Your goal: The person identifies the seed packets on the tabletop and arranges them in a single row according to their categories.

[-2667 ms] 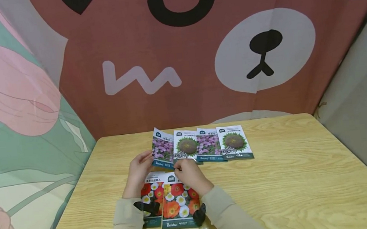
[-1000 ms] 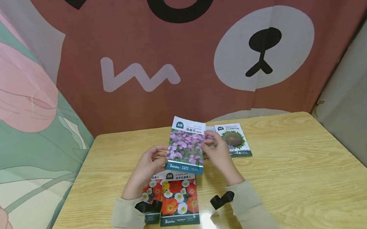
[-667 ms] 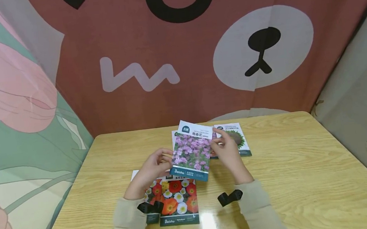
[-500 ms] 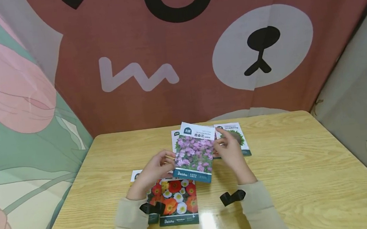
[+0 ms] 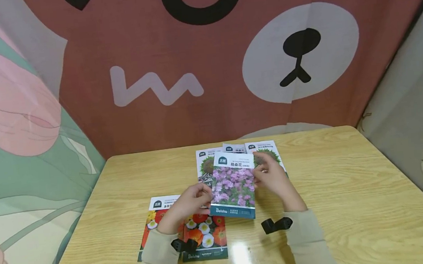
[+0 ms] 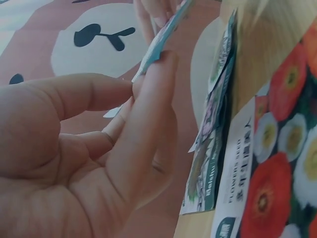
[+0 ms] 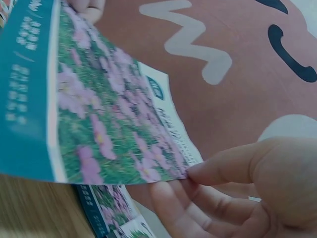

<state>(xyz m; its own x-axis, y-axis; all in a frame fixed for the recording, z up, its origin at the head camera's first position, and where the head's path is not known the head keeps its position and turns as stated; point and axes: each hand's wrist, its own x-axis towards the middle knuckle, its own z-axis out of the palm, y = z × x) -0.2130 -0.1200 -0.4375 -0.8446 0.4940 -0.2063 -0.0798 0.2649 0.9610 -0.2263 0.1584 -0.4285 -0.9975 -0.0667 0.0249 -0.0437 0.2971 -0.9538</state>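
Observation:
A seed packet with pink-purple flowers (image 5: 234,187) is held up off the table, face towards me. My left hand (image 5: 188,206) pinches its left edge; in the left wrist view the thumb (image 6: 99,94) meets a finger at that edge. On the opposite side, my right hand (image 5: 277,181) pinches the right edge between thumb (image 7: 223,163) and fingers. Two poppy seed packets, one at left (image 5: 153,222) and one beside it (image 5: 208,240), lie below; the left forearm and held packet partly cover them.
Behind the held packet lies a row: a sunflower seed packet (image 5: 205,166), another purple-flower packet (image 5: 234,147) mostly covered, and a second sunflower packet (image 5: 264,148). The wooden table (image 5: 356,203) extends to both sides. A printed cloth (image 5: 220,63) hangs behind it.
The purple-flower packet has left the back row's left end, lifted by both hands, and moved right and closer to me. The right hand has shifted to its right edge.

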